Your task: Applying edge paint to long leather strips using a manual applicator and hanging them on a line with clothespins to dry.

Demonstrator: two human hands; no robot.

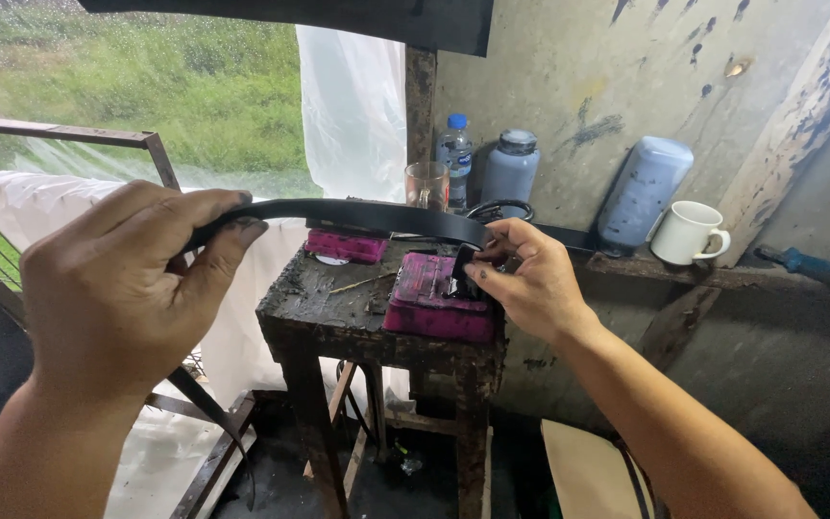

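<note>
We look down on a small, worn wooden surface (319, 312), dark and stained, standing against a rough concrete wall (569, 77) with blue smears. On it lie two magenta-stained blocks: a larger one (429, 303) near the front right corner and a smaller one (346, 246) further back. Behind them stand a clear glass (426, 185), a plastic bottle with a blue cap (454, 159) and a grey-blue jar (510, 165). On the ledge (684, 274) to the right sit a pale blue tipped container (644, 190) and a white mug (687, 232). To the left, a rusty railing (69, 132) with white cloth draped over it opens onto wet green grass.

Our left hand (117, 288) is closed in a clenched grip on one end of a long black strap (357, 215), thumb pressed over the top. The strap runs level above the surface, across to our right hand (528, 279). There the grip is a pinch: the fingertips (477, 273) are closed on a small dark piece (463, 264) at the strap's other end, just above the larger magenta block. We cannot tell whether that piece touches the block.
</note>
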